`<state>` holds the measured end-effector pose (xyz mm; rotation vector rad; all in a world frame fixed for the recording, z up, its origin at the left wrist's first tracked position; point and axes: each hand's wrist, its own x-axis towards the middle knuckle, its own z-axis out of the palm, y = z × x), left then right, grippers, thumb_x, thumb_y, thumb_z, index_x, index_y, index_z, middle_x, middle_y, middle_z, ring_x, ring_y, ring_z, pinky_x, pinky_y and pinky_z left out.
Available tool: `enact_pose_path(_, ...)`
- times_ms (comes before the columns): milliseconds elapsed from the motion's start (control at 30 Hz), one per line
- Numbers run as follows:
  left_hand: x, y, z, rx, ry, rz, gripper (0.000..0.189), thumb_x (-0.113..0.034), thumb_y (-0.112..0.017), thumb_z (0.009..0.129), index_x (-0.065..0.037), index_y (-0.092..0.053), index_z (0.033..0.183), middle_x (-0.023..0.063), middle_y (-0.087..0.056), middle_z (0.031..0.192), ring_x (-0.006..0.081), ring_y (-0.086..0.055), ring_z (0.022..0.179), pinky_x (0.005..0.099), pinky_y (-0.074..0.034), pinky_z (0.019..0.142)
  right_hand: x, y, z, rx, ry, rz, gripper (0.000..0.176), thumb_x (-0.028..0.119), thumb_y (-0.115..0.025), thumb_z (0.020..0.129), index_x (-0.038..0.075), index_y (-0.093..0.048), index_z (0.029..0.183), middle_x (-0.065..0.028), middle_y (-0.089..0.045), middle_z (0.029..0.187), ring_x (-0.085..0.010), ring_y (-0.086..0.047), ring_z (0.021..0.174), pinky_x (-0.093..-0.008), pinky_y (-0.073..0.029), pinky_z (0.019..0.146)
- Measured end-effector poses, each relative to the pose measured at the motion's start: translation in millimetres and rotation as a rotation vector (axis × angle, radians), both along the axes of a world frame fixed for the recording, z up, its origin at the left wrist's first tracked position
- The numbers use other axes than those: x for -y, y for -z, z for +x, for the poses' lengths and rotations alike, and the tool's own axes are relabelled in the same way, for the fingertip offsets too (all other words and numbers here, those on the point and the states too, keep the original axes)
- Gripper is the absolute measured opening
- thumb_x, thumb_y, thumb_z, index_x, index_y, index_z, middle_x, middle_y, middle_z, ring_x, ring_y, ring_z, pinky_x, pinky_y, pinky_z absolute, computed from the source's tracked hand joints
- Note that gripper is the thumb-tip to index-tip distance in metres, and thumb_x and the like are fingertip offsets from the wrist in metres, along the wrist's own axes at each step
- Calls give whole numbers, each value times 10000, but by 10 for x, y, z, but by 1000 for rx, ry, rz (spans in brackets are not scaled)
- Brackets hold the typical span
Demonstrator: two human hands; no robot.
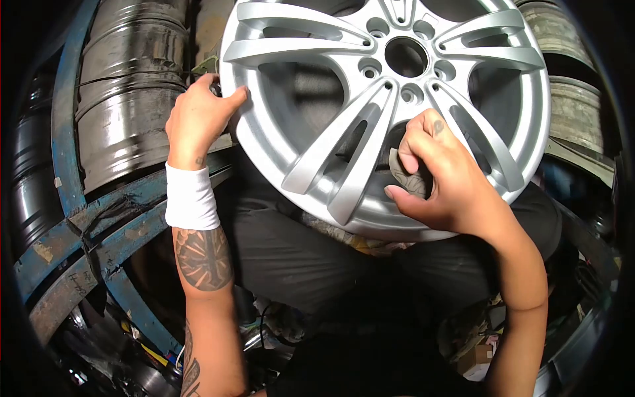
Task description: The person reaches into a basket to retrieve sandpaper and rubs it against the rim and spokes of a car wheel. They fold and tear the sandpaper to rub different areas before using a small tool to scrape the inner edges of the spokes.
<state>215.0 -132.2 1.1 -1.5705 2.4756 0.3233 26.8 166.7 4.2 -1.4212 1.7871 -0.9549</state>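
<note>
From my remote seat I see the wheel (pixel 344 126) standing tilted on the lap (pixel 284 251), its face turned toward the camera and its lower rim resting at the lap's far edge. The left hand (pixel 195 122) is clamped on the wheel's left rim, thumb across the front lip, which I judge steadies it against the other hand's push. The right hand (pixel 450 178) pinches a grey pad (pixel 407 178) between thumb and fingers and presses it into the gap between two lower spokes. That gap is narrow, with spoke edges close on both sides. Left of the lap, a blue rack (pixel 99 231) of old rims (pixel 129 99) crowds the left elbow; the lap's near edge has more room.
</note>
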Motion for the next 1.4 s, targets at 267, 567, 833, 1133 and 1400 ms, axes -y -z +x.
enact_pose_path(267, -377, -197, 215, -28, 29, -76, 526, -480, -824, 792, -67, -745, 1108, 170, -780, 903, 384, -756, 951, 464, -571, 852, 87, 152, 13, 555, 20, -34, 168, 83, -769, 890, 3, -700, 1020, -69, -645, 990, -170, -619, 889, -300, -520, 831)
enact_pose_path(567, -347, -194, 424, -46, 454, 371, 381, -269, -665, 965, -114, -750, 1302, 177, -788, 960, 322, -775, 900, 391, -576, 872, 262, 107, 160, 953, 290, 279, 361, 168, -726, 1026, -9, -573, 1301, -64, -690, 928, -139, -699, 721, -272, -557, 571)
enact_pose_path(833, -225, -271, 503, -198, 496, 425, 292, -202, -638, 991, 21, -753, 1141, 187, -762, 881, 223, -714, 754, 365, -552, 759, 488, 300, 453, 424, 218, 42, 181, 61, -768, 928, 37, -656, 1069, 11, -687, 837, -34, -598, 705, -228, -480, 615)
enact_pose_path(1133, 52, -205, 634, -370, 340, 307, 298, -258, -675, 1035, 3, -711, 1173, 58, -664, 858, 115, -553, 764, 299, -478, 723, 1106, 524, 1178, -279, 334, -216, 347, 48, -574, 947, -52, -663, 1267, -255, -757, 1013, -405, -701, 1117, -548, -418, 1112)
enact_pose_path(1400, -59, -378, 612, -403, 312, 476, 379, -303, -681, 1042, 0, -688, 1269, 48, -591, 798, 81, -467, 666, 295, -421, 627, 1109, 383, 1544, -437, 125, -36, 444, 26, -630, 799, -158, -662, 1202, -325, -743, 1091, -373, -683, 1252, -575, -379, 1169)
